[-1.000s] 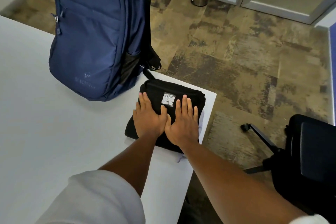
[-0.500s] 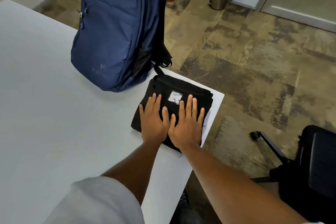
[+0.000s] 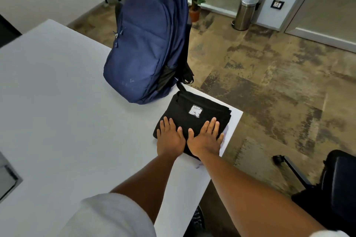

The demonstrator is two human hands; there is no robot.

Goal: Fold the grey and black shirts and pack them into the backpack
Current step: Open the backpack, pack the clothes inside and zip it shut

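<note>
Black shirt (image 3: 194, 119) lies folded into a thick, roughly square bundle at the far right corner of the white table (image 3: 57, 121), its layers stacked and showing as ridges along the right-hand edge. A small grey-and-white printed label (image 3: 196, 111) sits on its top face, just beyond the fingertips of both hands.

Both hands lie flat on the near half of the bundle, fingers straight and slightly spread, gripping nothing. The left hand (image 3: 169, 138) covers the near left corner, its heel over the shirt's edge at the table. The right hand (image 3: 205, 138) presses beside it, thumbs nearly touching, its little finger reaching the bundle's right edge. The far half of the shirt stretches away from the fingertips, uncovered.

The bundle sits turned at an angle to the table's edges, one corner pointing away towards the backpack; it is too nearly square to name a long axis with confidence. A sliver of pale fabric peeks out from under it near the right wrist, though what that is I cannot tell.

Past the left hand's fingers, just beyond the shirt's far corner, the navy backpack (image 3: 146, 44) stands upright on the table, zipped front facing left, black straps hanging off the table's far edge. A black office chair (image 3: 335, 184) stands on the floor, right of the right forearm.
</note>
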